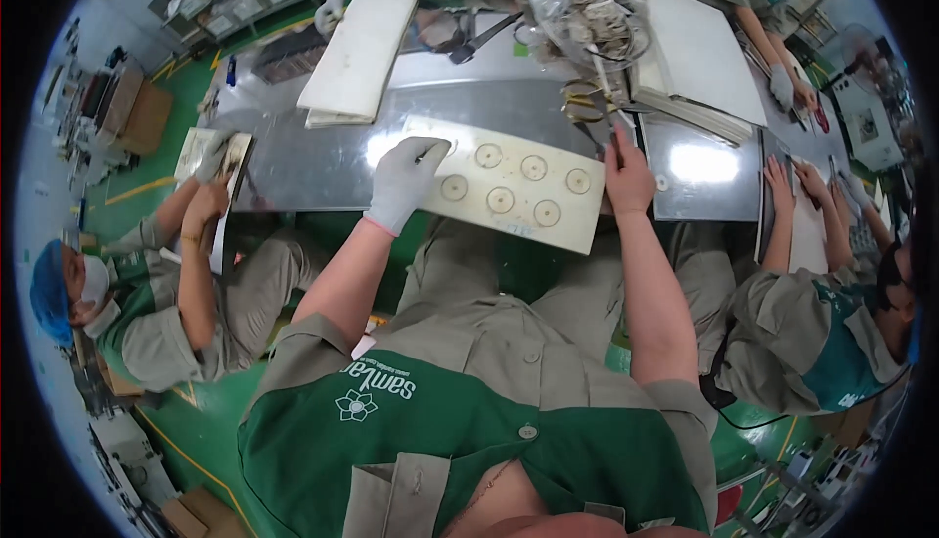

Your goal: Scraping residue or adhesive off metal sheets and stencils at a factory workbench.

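A: Where's the panel [509,194]?
B: Near table [323,171] edge, overhangs toward lap. Bare metal to its left. 6 discs [501,200] on it.
A: Hands?
B: Left hand [404,181], gloved, flat on panel's left end, grips nothing. Right hand [628,178] closed on dark tool [614,139], tip hard to make out.

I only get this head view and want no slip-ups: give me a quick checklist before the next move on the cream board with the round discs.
1. Left hand, gloved, rests flat on the cream board near its left end: ok.
2. Right hand, bare, grips a thin dark tool at the board's right end: ok.
3. Six round discs sit apart in their places: ok.
4. Board fully on the metal table: not ok, its near edge overhangs toward the lap.
5. Tool tip touching the board: cannot tell.
6. Neighbours' hands away from the board: ok.
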